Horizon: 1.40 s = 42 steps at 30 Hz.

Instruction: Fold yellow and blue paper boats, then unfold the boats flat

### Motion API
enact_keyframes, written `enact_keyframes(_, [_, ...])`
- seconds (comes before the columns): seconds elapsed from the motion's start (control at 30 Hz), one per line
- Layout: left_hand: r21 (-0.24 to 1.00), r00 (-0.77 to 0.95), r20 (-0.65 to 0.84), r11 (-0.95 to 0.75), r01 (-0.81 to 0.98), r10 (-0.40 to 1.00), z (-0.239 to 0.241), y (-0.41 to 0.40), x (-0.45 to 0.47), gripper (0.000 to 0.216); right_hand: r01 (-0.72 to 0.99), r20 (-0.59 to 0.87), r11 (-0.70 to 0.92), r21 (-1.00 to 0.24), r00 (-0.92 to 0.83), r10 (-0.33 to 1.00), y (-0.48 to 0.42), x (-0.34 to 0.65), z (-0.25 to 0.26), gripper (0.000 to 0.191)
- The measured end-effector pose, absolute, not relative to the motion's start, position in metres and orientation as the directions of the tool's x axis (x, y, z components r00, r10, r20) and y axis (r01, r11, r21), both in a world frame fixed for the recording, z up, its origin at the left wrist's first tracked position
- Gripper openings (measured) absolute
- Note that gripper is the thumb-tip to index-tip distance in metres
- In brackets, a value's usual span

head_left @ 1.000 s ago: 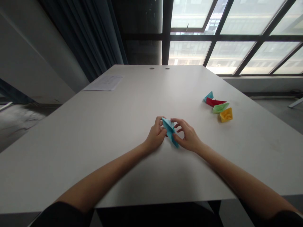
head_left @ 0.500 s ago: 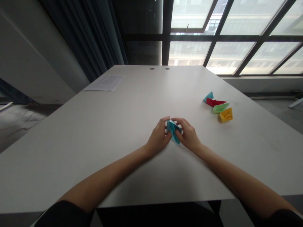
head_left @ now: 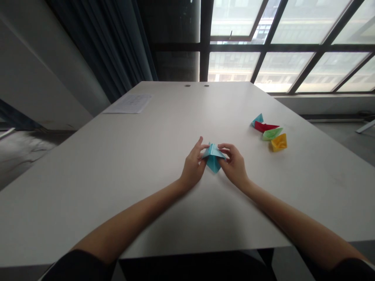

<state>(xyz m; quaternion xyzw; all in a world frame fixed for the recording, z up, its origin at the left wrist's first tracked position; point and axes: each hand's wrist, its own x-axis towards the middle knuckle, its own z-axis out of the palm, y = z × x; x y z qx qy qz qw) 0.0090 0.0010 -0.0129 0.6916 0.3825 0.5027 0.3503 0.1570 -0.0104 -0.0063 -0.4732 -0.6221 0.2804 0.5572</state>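
Observation:
A blue piece of folded paper (head_left: 213,164) is held between both hands just above the middle of the near table. My left hand (head_left: 193,162) pinches its left side, thumb low and one finger raised away from it. My right hand (head_left: 235,164) grips the right side, with the thumb tucked under a fold and the fingers along the upper edge. The paper has a raised crease in the middle and a pointed flap hanging toward me. Parts of its side edges are hidden by my fingers.
On the white table (head_left: 117,164), to the right, a row of folded paper boats holds a blue one (head_left: 258,119), a red one (head_left: 264,126), a green one (head_left: 272,134) and a yellow one (head_left: 279,143). Printed sheets (head_left: 129,104) lie at the far left. Windows (head_left: 234,64) stand behind.
The blue folded paper has been spread wider and turned, so its creased top and pointed flap now show. My left hand's fingers have lifted and spread slightly; the boats have stayed put.

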Motion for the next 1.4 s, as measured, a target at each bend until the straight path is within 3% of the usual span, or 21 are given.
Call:
enact_keyframes(0.13, [0.821, 0.236, 0.486, -0.532, 0.206, 0.842, -0.011, 0.001, 0.009, 0.034, 0.213, 0.370, 0.351, -0.912, 0.055, 0.928, -0.010, 0.156, -0.007, 0.031])
enact_keyframes(0.3, [0.806, 0.244, 0.501, -0.551, 0.218, 0.830, -0.012, -0.001, 0.016, 0.038, 0.275, 0.424, 0.390, -0.879, 0.078, 0.902, -0.012, 0.153, -0.004, 0.028])
enact_keyframes(0.57, [0.683, 0.228, 0.599, -0.639, 0.354, 0.767, -0.009, -0.003, 0.014, 0.044, 0.355, 0.467, 0.402, -0.844, 0.119, 0.876, -0.014, 0.155, -0.001, 0.023])
enact_keyframes(1.07, [0.757, 0.208, 0.549, -0.587, 0.286, 0.809, -0.010, -0.005, 0.014, 0.049, 0.285, 0.430, 0.372, -0.883, 0.177, 0.885, -0.011, 0.157, -0.003, 0.025])
enact_keyframes(1.4, [0.733, 0.254, 0.569, -0.622, 0.274, 0.782, -0.016, -0.009, 0.016, 0.044, 0.329, 0.450, 0.381, -0.864, 0.166, 0.877, -0.015, 0.158, 0.001, 0.027])
